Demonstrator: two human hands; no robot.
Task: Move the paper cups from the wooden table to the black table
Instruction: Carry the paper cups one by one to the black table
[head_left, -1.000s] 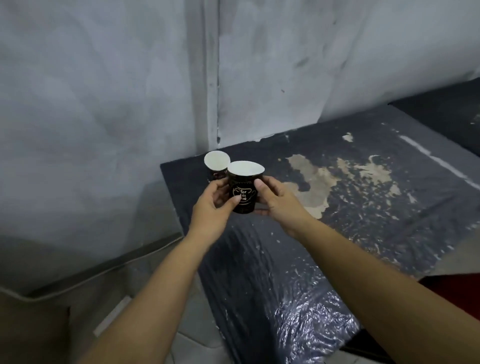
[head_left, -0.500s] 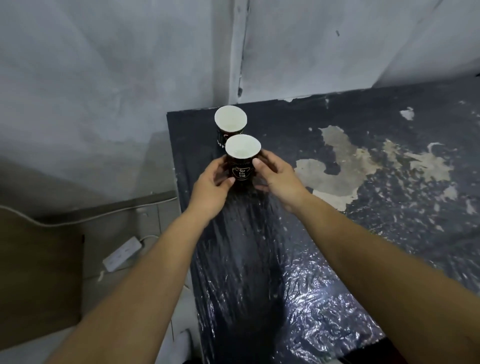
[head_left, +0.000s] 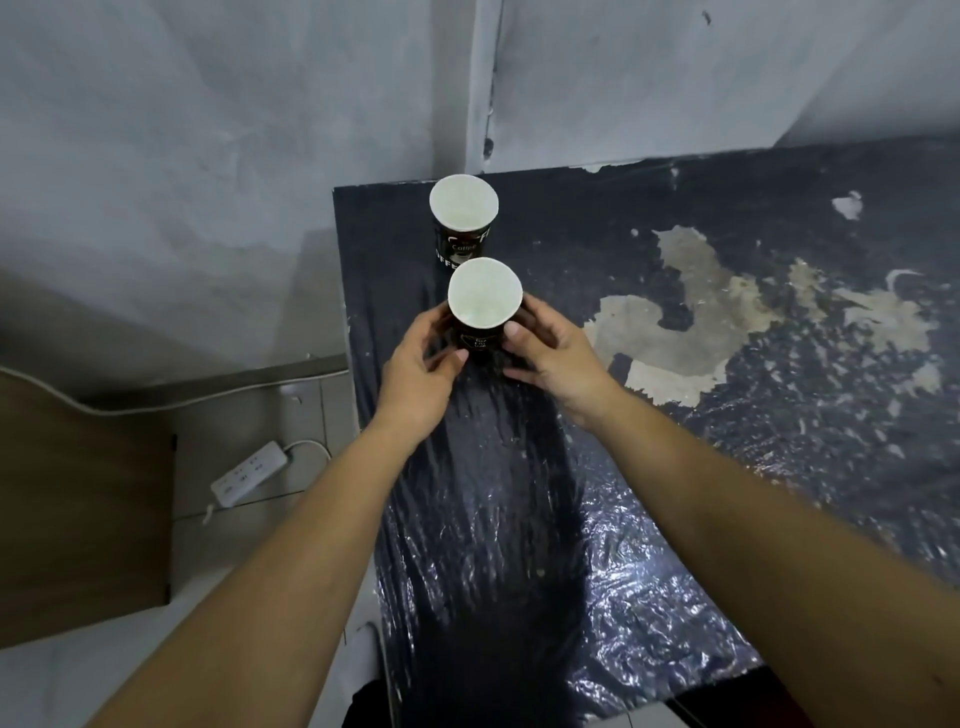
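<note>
We grip the cup (head_left: 484, 306) with left hand (head_left: 418, 374) and right hand (head_left: 553, 358); light, crushable, so hold its sides gently.

Printed lettering on two paper cups, black table (head_left: 675, 467).
Far cup (head_left: 462, 221), at the table's back-left corner: "Coffee" in white on its dark wall, larger letters below partly cut off. Near cup (head_left: 483, 312), just in front of it: small emblem text, too blurred to read.

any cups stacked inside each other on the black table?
No: the near cup, held between both hands, and the far cup stand separately on the black table.
</note>
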